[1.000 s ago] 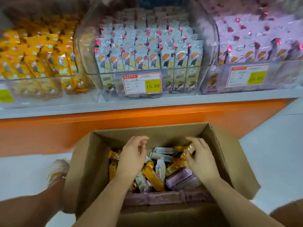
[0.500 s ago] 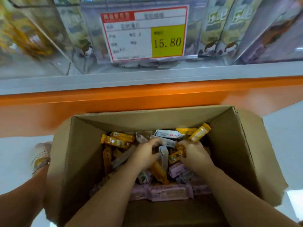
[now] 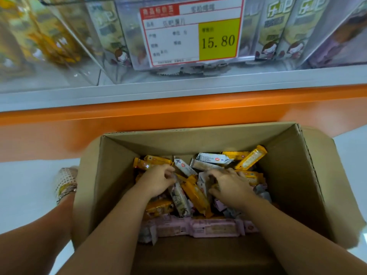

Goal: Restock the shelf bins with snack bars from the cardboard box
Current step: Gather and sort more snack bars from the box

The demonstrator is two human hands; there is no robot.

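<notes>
Price tag (image 3: 191, 31) above cardboard box (image 3: 111, 175)

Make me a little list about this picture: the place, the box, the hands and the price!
place: shelf with clear bins
box: open cardboard box below the shelf
inside: snack bars, yellow, white and pink, jumbled
hands: left hand and right hand both down in the bars; grip unclear
price tag: 15.80
</notes>
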